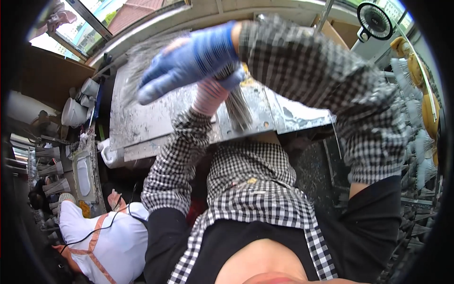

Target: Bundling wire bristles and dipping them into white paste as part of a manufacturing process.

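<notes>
The right hand [189, 61], in a blue rubber glove, reaches across from the right with its fingers extended and held loosely together; motion blur softens the fingertips, and its thumb side presses against the top of a bundle of grey bristles [236, 106]. The left hand [210, 94], in a pale pink knitted glove, comes up from below and is closed around the same bundle just under the blue glove; its fingers are largely hidden behind the right hand.

The bundle is a tight sheaf of thin, straight, stiff-looking grey fibres. Its lower end fans slightly and hangs down past the left hand, ending over the near edge of the metal work table [142, 128]. A second spray of the same grey fibres shows, blurred, above and to the left of the blue glove.

Both forearms wear black-and-white checked sleeves.

The table is a flat sheet of dull, scratched metal, speckled with debris, with a folded lip along its near edge. Beyond its left edge stand pale plastic jugs [73, 111]; beyond its right edge, racks hold brushes with white bristles [416, 142] and yellow wooden handles. A small fan [374, 20] stands past the far right corner. At the lower left sits another person in a white garment [101, 236] with orange stripes.
</notes>
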`<state>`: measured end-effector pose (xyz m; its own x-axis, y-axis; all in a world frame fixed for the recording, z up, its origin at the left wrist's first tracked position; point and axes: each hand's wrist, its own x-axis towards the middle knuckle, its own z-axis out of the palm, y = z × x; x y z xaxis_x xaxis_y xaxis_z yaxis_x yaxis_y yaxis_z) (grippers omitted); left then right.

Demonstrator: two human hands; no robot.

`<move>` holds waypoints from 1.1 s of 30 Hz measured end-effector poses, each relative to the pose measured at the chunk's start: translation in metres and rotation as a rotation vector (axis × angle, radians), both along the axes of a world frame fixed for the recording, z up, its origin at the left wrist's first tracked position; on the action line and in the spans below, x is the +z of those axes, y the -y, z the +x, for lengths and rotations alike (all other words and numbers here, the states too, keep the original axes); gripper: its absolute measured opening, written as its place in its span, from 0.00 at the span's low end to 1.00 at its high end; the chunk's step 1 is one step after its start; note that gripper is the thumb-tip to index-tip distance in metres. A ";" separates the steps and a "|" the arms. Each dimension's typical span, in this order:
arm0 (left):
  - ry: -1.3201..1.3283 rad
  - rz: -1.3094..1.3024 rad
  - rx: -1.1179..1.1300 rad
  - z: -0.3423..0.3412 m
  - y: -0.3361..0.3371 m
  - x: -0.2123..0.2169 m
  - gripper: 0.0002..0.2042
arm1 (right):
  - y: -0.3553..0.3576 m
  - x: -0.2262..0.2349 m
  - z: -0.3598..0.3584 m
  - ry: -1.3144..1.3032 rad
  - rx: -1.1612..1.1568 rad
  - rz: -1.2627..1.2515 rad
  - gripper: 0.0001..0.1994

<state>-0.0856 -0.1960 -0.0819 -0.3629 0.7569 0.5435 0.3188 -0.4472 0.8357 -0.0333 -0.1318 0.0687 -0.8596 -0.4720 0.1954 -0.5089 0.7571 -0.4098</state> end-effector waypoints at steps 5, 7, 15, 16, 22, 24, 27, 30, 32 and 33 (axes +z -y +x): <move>-0.159 0.056 0.055 0.012 0.018 0.033 0.12 | 0.016 0.025 0.014 -0.049 -0.007 0.095 0.48; -0.072 0.141 0.216 0.012 -0.003 -0.026 0.15 | 0.006 0.012 0.012 0.267 -0.303 0.361 0.49; 0.096 0.061 -0.005 0.021 0.021 0.042 0.15 | -0.072 -0.120 0.085 -0.304 -0.290 -0.366 0.69; 0.022 0.076 -0.023 0.022 0.017 0.052 0.20 | -0.061 -0.154 0.096 -0.171 -0.392 -0.364 0.69; 0.016 -0.077 0.173 0.025 0.015 -0.059 0.17 | -0.015 -0.325 0.076 -0.309 -0.827 -0.342 0.41; 0.106 -0.222 0.051 0.013 0.018 -0.129 0.15 | -0.011 -0.326 0.070 -0.221 -0.812 -0.481 0.38; 0.305 -0.269 0.061 0.029 0.017 -0.117 0.16 | -0.008 -0.319 0.080 -0.179 -0.796 -0.576 0.36; 0.229 -0.126 0.088 0.042 0.029 -0.115 0.16 | -0.007 -0.303 0.098 -0.173 -0.737 -0.276 0.48; 0.296 -0.159 0.059 0.036 0.027 -0.126 0.13 | 0.000 -0.302 0.099 -0.264 -0.812 -0.060 0.61; 0.453 -0.143 0.048 0.036 0.029 -0.132 0.11 | 0.001 -0.301 0.099 -0.240 -0.766 -0.097 0.67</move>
<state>-0.0496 -0.2249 -0.2141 -0.5752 0.7896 0.2139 -0.0744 -0.3109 0.9475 0.0655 -0.1326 -0.2324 -0.8668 0.2599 0.4256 0.0549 0.8980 -0.4367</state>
